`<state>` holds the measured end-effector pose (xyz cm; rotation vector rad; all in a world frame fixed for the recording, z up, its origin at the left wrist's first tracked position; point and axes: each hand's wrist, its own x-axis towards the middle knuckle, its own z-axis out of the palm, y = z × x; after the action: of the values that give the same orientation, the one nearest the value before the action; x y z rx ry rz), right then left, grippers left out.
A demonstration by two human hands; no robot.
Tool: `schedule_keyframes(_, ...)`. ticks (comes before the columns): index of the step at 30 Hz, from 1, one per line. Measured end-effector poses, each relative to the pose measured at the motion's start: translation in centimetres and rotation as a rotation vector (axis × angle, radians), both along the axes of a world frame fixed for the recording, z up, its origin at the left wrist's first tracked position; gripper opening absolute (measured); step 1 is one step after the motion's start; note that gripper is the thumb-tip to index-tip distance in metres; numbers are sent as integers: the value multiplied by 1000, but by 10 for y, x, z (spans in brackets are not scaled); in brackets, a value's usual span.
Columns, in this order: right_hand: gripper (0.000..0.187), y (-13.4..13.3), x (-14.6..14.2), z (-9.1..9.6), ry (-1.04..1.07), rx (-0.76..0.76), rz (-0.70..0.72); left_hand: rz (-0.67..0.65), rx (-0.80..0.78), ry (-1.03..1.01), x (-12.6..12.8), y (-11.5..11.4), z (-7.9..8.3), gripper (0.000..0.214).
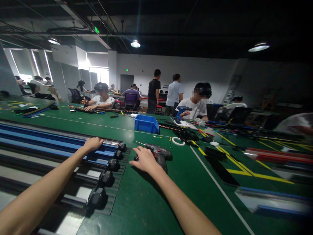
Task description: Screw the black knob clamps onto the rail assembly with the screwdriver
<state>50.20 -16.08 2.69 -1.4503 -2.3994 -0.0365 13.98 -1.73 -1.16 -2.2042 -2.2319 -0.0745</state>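
Observation:
My left hand lies over the right-hand part of a row of long rails, its fingers bent down and together on a blue rail. Its fingertips are partly hidden. Each rail ends in a dark end piece. My right hand is beside a dark cordless drill lying on the green table, with the bit pointing left. The right fingers are spread and slightly bent in front of the drill's body. A small dark shape shows under them, too hidden to name.
A blue bin stands farther back, with a white ring to its right. Dark flat pieces and blurred rails lie at right. Across the table, a person has a blue drill; another person works at left.

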Motion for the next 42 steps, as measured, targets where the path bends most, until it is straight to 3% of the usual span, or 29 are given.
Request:
schedule_keyframes(2, 76, -4, 4, 11, -37, -83, -82, 0, 0, -3, 0, 0, 0, 63)
schedule_keyframes(5, 72, -8, 6, 18, -69, -161, -115, 0, -2, -7, -1, 0, -1, 63)
schedule_keyframes(12, 40, -3, 2, 2, 5, -109, -20, -8, 1, -2, -2, 1, -1, 62)
schedule_keyframes(18, 39, 5, 8, -7, 77, -118, 39, -20, 5, 5, -3, 1, -2, 62)
schedule_keyframes(23, 31, 25, 20, -4, 337, -67, 41, -36, 7, 3, -2, -1, 0, 63)
schedule_keyframes(27, 33, 59, 55, 12, 553, 152, -83, -28, 9, 1, -1, -2, 1, 64)
schedule_keyframes(31, 39, 98, 115, 13, 717, 418, -296, -14, 9, 5, -1, -1, -1, 65)
schedule_keyframes(37, 44, 123, 200, -27, 802, 502, -512, -15, 1, 20, -2, 0, 0, 66)
schedule_keyframes(42, 41, 122, 226, -58, 795, 532, -526, -17, -16, 25, -1, -3, 4, 67)
